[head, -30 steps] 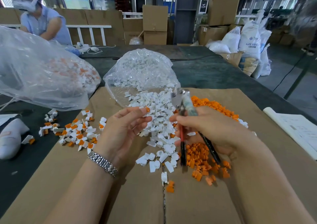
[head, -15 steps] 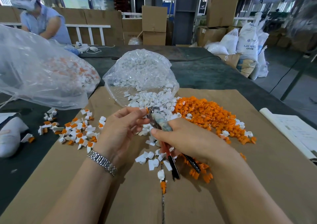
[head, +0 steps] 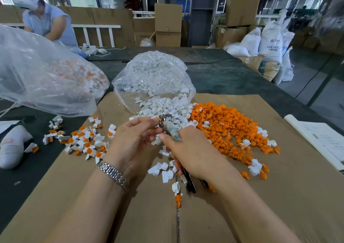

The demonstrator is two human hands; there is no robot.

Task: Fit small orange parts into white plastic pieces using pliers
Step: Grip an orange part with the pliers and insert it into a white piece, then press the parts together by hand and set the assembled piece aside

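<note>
The right hand (head: 193, 153) grips the pliers (head: 170, 129), nose up and against the left hand's (head: 134, 140) fingertips, which pinch a small white piece with an orange part (head: 157, 119). Behind the hands lie the white pieces (head: 167, 110) spilling from a bag (head: 152, 71) and, to the right, the orange parts (head: 227, 125), all on cardboard (head: 279, 196) over the desk (head: 232, 75).

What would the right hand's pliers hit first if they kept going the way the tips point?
The right hand aims the pliers up-left at the small piece pinched in the left hand; that comes first. Beyond it probably the white pile, though depth is unclear.
</note>
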